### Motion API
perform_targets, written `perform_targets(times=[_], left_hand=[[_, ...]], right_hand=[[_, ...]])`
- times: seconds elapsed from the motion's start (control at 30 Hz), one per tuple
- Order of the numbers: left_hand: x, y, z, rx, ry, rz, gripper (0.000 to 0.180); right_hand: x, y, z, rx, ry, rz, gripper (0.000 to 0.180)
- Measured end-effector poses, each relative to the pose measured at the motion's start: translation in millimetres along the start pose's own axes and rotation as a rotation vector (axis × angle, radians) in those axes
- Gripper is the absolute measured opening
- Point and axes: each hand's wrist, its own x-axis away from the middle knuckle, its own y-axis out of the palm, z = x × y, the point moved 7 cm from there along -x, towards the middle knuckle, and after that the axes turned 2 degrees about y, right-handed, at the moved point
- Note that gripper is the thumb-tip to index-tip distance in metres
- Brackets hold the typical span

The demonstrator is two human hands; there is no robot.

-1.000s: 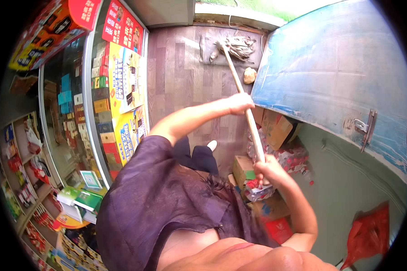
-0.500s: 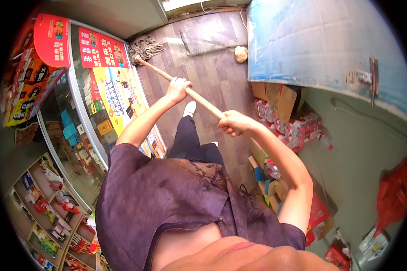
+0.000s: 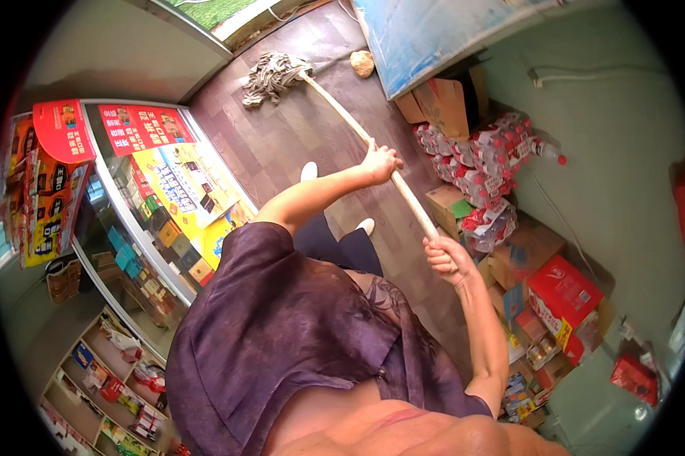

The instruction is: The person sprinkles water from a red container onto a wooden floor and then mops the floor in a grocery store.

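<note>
A mop with a long pale wooden handle [image 3: 341,109] slants across the floor in front of me. Its grey string head [image 3: 272,78] lies on the wood-pattern floor [image 3: 312,125] at the far end, close to the doorway. Around the middle of the handle my left hand [image 3: 380,163] is closed. My right hand [image 3: 449,258] grips the handle's near end, lower and to the right. Both my arms are stretched forward, and my feet stand on the floor beneath the handle.
A glass display counter [image 3: 149,197] with cartons runs along the left. To the right are shrink-wrapped bottles [image 3: 479,163], cardboard boxes [image 3: 529,247] and a red box [image 3: 564,292] by the wall. A blue-white panel [image 3: 426,38] and a tan lump [image 3: 362,64] are far ahead.
The mop head has moved right, away from the counter's corner to the open floor near the tan lump. Both hands have shifted right with the handle, and the view has turned.
</note>
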Motion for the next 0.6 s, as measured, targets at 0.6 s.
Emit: perform_targets(times=[0.6], left_hand=[[23,180,185,-0.32,0.314,-0.307,0.018]], right_hand=[[54,-164,184,-0.525,-0.144,-0.306,0.017]])
